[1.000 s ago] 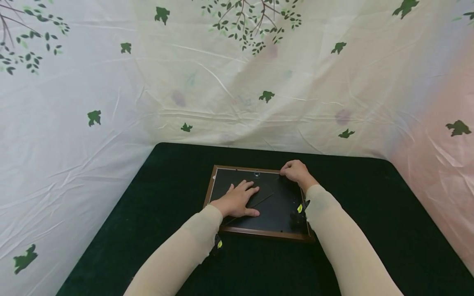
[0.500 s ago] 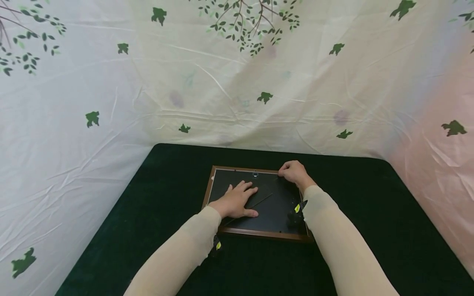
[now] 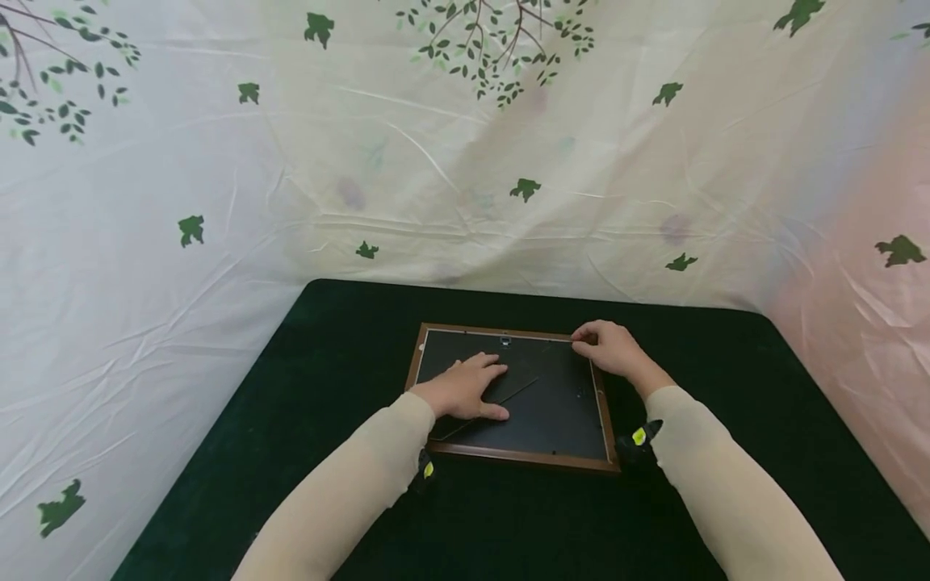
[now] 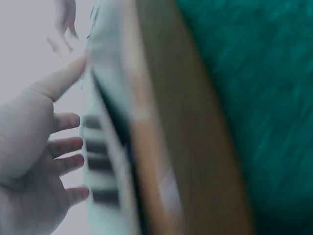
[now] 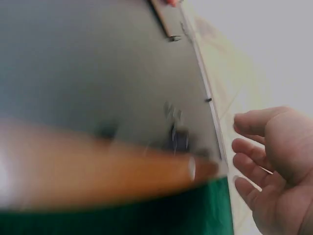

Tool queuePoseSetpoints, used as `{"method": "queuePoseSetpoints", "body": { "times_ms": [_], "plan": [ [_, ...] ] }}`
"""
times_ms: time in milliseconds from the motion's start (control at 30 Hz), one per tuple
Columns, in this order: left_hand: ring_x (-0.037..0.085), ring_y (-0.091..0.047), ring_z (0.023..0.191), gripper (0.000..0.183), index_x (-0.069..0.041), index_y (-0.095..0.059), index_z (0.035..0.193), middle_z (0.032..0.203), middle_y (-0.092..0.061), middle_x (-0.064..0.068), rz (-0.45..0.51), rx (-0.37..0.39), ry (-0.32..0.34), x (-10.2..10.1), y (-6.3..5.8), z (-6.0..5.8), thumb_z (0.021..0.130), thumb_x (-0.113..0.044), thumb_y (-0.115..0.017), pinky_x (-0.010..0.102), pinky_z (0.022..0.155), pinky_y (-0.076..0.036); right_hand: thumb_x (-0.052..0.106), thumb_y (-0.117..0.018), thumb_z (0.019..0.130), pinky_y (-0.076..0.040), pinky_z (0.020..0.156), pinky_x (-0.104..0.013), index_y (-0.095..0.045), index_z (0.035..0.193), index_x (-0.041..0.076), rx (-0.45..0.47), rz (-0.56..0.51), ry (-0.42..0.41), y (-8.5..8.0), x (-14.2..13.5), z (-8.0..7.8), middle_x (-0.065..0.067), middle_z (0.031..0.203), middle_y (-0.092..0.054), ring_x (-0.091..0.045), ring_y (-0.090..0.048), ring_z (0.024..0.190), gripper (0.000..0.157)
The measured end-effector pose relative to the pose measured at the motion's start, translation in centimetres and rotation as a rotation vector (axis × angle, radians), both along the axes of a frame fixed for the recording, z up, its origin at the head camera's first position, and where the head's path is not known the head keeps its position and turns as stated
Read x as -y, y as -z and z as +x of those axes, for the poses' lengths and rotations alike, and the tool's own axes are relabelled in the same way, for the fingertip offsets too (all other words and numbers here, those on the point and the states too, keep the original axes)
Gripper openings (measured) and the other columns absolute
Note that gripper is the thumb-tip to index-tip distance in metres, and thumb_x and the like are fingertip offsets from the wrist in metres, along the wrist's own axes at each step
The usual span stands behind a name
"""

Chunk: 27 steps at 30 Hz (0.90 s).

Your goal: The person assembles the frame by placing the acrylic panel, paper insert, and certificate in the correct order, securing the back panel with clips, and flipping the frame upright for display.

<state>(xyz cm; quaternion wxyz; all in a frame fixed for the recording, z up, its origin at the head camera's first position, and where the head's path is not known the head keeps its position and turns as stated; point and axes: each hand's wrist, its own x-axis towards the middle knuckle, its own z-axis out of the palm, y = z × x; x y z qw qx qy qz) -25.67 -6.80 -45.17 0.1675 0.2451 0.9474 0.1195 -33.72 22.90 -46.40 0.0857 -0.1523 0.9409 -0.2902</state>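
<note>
A brown-edged picture frame (image 3: 574,403) lies with its black back facing up. My left hand (image 3: 465,390) rests on this back with fingers spread; the fingertips also show in the left wrist view, where the hand (image 4: 41,147) stands over the frame's side. At the far right corner, my right hand (image 3: 610,349) hovers by the edge with fingers loosely bent. In the right wrist view that hand (image 5: 274,161) has its fingers beside the frame's rim and nothing visible between them. A thin stand leg (image 3: 519,390) runs out slantwise from beneath my left hand.
Dark green cloth (image 3: 349,355) covers the table under the picture frame. A small metal hanger (image 3: 505,341) sits at the far edge of the frame's back. Pale fabric walls (image 3: 436,161) with leaf prints enclose the table's far side and flanks.
My right hand has moved right along the frame's far edge to the corner, and its fingers have loosened. The left hand has stayed almost in place on the frame's back.
</note>
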Motion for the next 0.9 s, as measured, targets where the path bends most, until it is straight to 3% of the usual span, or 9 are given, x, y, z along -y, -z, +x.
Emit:
{"method": "queuePoseSetpoints", "body": {
  "times_ms": [133, 267, 400, 700, 900],
  "plan": [
    [0.027, -0.035, 0.136, 0.076, -0.013, -0.042, 0.145, 0.149, -0.036, 0.011, 0.039, -0.091, -0.074, 2.1, -1.0, -1.8, 0.087, -0.057, -0.063, 0.043, 0.109, -0.033, 0.026, -0.063, 0.095, -0.047, 0.082, -0.048, -0.067, 0.112, 0.01, -0.074, 0.039, -0.068, -0.1, -2.0, 3.1, -0.012, 0.118, -0.058, -0.029, -0.055, 0.105, 0.024],
    [0.026, -0.044, 0.126, 0.069, -0.008, -0.048, 0.139, 0.139, -0.046, 0.011, 0.002, -0.199, -0.151, 4.5, -1.5, -4.0, 0.086, -0.046, -0.069, 0.042, 0.102, -0.041, 0.031, -0.066, 0.092, -0.047, 0.086, -0.05, -0.067, 0.113, 0.013, -0.104, 0.003, -0.111, 0.2, -2.9, 6.2, -0.01, 0.124, -0.055, -0.029, -0.053, 0.112, 0.028],
    [0.027, -0.042, 0.128, 0.074, -0.006, -0.046, 0.142, 0.142, -0.043, 0.013, -0.034, -0.178, -0.149, 5.6, -1.3, -5.3, 0.085, -0.047, -0.071, 0.042, 0.103, -0.04, 0.039, -0.068, 0.09, -0.046, 0.09, -0.052, -0.065, 0.116, 0.015, -0.11, -0.006, -0.148, 0.7, -2.9, 8.6, -0.01, 0.129, -0.052, -0.031, -0.051, 0.118, 0.036],
    [0.024, -0.044, 0.125, 0.08, -0.01, -0.046, 0.143, 0.14, -0.044, 0.01, -0.052, -0.14, -0.106, 5.2, 0.4, -5.8, 0.081, -0.056, -0.07, 0.041, 0.104, -0.039, 0.049, -0.07, 0.084, -0.039, 0.098, -0.058, -0.061, 0.123, 0.02, -0.107, 0.016, -0.162, 2.0, -2.7, 11.2, -0.011, 0.144, -0.039, -0.036, -0.039, 0.131, 0.049],
    [0.025, -0.043, 0.125, 0.077, -0.013, -0.049, 0.14, 0.139, -0.044, 0.009, -0.036, -0.147, -0.099, 5.1, 0.7, -5.8, 0.079, -0.056, -0.072, 0.042, 0.103, -0.039, 0.051, -0.069, 0.084, -0.038, 0.098, -0.06, -0.059, 0.126, 0.022, -0.116, 0.035, -0.155, 2.5, -2.8, 12.1, -0.012, 0.147, -0.035, -0.038, -0.034, 0.133, 0.052]
  ]
}}
